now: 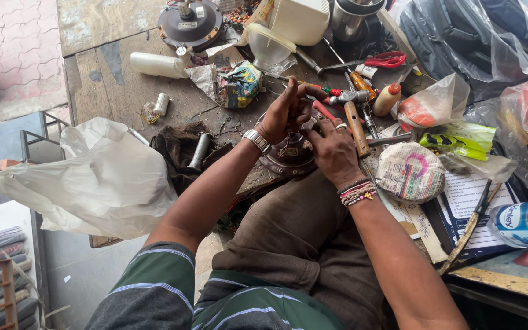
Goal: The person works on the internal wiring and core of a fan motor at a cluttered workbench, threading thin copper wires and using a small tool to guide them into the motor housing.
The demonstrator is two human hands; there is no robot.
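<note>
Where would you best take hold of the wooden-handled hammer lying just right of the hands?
Probably by the lower half of the wooden-handled hammer's shaft, coming from above with the right hand, which lies next to it. The handle runs toward the person, long and bare, while the metal head at the far end sits crowded among the screwdrivers and the small orange-capped bottle.

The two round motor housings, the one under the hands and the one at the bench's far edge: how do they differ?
The near motor housing lies at the bench's front edge, largely covered by the left hand and right hand; the far motor housing sits untouched. The near one looks brownish and worn, the far one darker grey with a shaft sticking up from its centre. Both are round, disc-shaped metal parts.
</note>
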